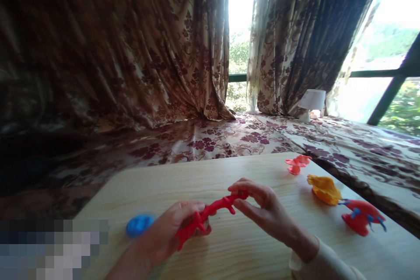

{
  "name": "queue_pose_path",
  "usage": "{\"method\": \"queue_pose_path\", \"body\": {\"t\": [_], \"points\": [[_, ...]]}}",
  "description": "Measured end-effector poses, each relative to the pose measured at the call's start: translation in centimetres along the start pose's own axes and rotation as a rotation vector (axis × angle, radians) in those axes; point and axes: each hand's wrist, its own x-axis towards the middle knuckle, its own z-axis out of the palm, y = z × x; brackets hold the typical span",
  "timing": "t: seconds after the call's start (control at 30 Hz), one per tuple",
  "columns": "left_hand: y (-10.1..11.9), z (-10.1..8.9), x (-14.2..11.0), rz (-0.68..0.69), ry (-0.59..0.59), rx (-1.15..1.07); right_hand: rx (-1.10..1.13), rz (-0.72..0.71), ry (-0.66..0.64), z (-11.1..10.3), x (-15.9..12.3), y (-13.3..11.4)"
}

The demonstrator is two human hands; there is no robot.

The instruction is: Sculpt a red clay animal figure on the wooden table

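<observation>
A long red modelling-clay figure (215, 207) with short stubby limbs is held above the table, slanting up to the right. My left hand (179, 223) is closed around its lower left part, with the fingers beneath and the thumb on top. At its upper right end, my right hand (259, 205) pinches the clay between thumb and fingers. A blue lump of clay (139, 225) lies on the table just left of my left hand, partly behind my wrist.
Along the right of the pale wooden table (197, 170) stand a coral clay piece (297, 164), a yellow clay piece (324, 189) and a red clay figure with blue bits (361, 216). Beyond are a patterned cloth surface (256, 138), a small white lamp (311, 100) and curtains (164, 52).
</observation>
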Motion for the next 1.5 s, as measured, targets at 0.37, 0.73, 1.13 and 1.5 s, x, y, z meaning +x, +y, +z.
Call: {"method": "queue_pose_path", "body": {"t": [0.37, 0.73, 1.13, 1.5], "points": [[0.7, 1.2, -0.1, 0.016, 0.114, 0.206, 0.136, 0.177, -0.016, 0.5, 0.1, 0.2], [0.8, 1.2, -0.3, 0.038, 0.071, 0.296, 0.086, 0.184, 0.028, 0.6, 0.2, 0.6], [-0.4, -0.9, 1.3, 0.486, 0.374, 0.89, -0.204, 0.121, 0.233, -0.2, 0.6, 3.2], [-0.9, -1.2, 1.4, 0.516, 0.341, 1.184, -0.454, 0.107, 0.155, 0.1, 0.1, 4.1]]}}
